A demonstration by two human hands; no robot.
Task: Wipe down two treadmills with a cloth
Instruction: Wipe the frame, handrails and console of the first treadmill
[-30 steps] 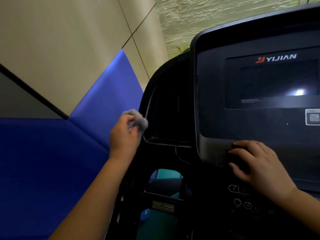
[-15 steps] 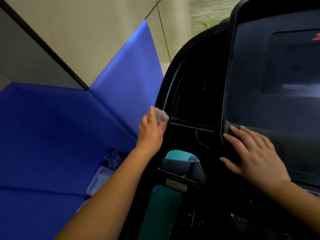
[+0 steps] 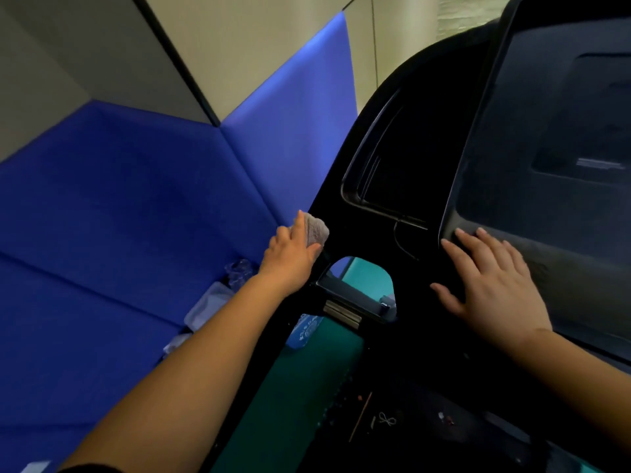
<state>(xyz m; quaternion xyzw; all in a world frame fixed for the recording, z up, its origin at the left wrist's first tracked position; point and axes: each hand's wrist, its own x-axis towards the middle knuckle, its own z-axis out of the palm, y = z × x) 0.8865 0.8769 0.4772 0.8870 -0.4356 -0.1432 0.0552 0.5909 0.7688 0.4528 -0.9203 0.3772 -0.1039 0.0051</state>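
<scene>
Now the left hand (image 3: 290,256) grips the cloth (image 3: 317,230) against the outer edge of the treadmill (image 3: 362,240), mid-wipe. The right hand (image 3: 491,288) rests flat on the console (image 3: 546,216). The next move is probably a firm stroke down that edge.

Grey cloth (image 3: 317,231): soft, nubby, terry-like. The treadmill frame (image 3: 368,247) is black plastic, glossy, with a sheen along its curves. Console (image 3: 563,278) looks matt and finely grained. Blue wall padding (image 3: 136,206) is smooth, matt and faintly woven. A ribbed metal strip (image 3: 342,314) gleams dully. Below it, the teal mat (image 3: 293,397) is matt. Clear plastic tray (image 3: 209,305), shiny.
</scene>
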